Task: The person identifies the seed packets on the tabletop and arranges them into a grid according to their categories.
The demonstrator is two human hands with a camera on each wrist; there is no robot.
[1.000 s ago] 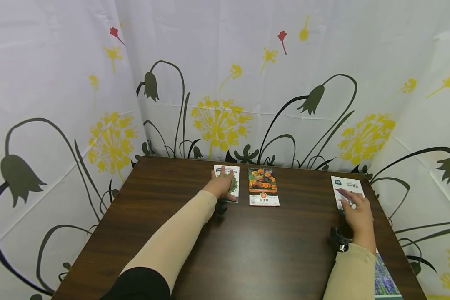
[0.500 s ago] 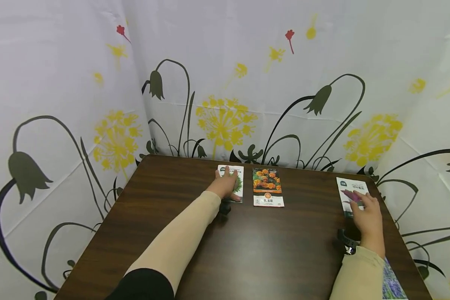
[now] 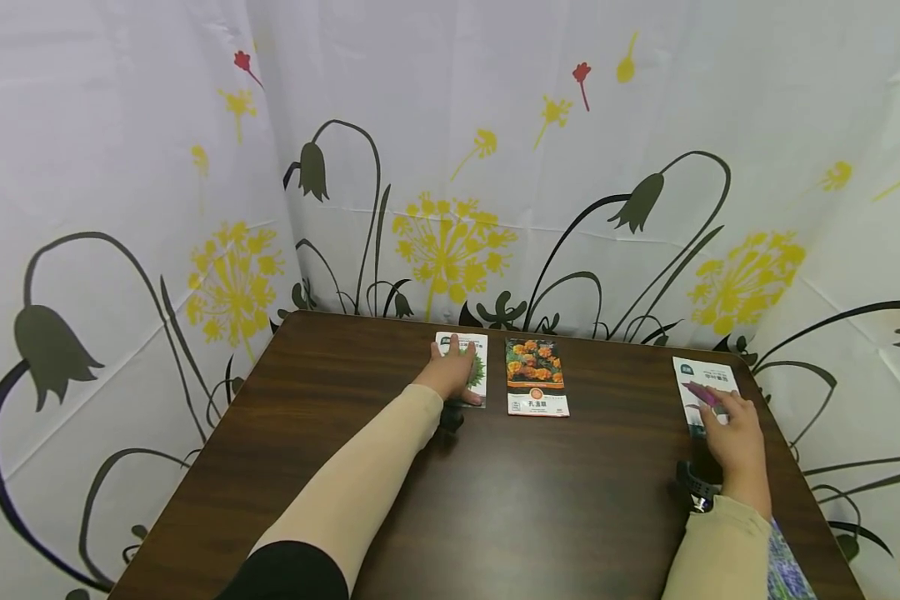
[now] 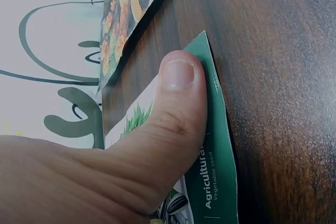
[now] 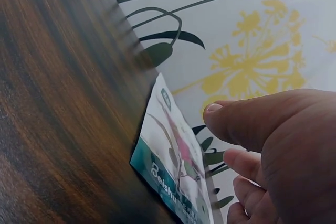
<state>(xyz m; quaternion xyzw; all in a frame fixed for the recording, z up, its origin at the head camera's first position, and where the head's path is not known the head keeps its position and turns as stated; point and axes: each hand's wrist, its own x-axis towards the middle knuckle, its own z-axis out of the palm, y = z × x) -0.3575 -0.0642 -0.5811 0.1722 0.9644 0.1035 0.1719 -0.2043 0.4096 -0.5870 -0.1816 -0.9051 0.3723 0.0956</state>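
Note:
My left hand (image 3: 453, 371) rests with spread fingers on a white seed packet (image 3: 482, 348) near the table's far edge. In the left wrist view, the thumb (image 4: 178, 85) lies flat on that packet's green border, which reads "Vegetable seed". Just right of it lies a packet with orange flowers (image 3: 536, 375). At the far right, my right hand (image 3: 738, 442) is over a white packet with a purple picture (image 3: 692, 375). The right wrist view shows its thumb (image 5: 231, 121) apart from this packet (image 5: 170, 169), the other fingers loosely bent.
A picture of purple flowers (image 3: 783, 567), perhaps another packet, lies partly under the right forearm. The dark wooden table (image 3: 555, 492) meets a flower-printed curtain (image 3: 435, 125) at its far edge and both sides.
My right hand has drawn back slightly to the right, uncovering more of the purple picture. My left hand stays on its packet. The head view has shifted a little.

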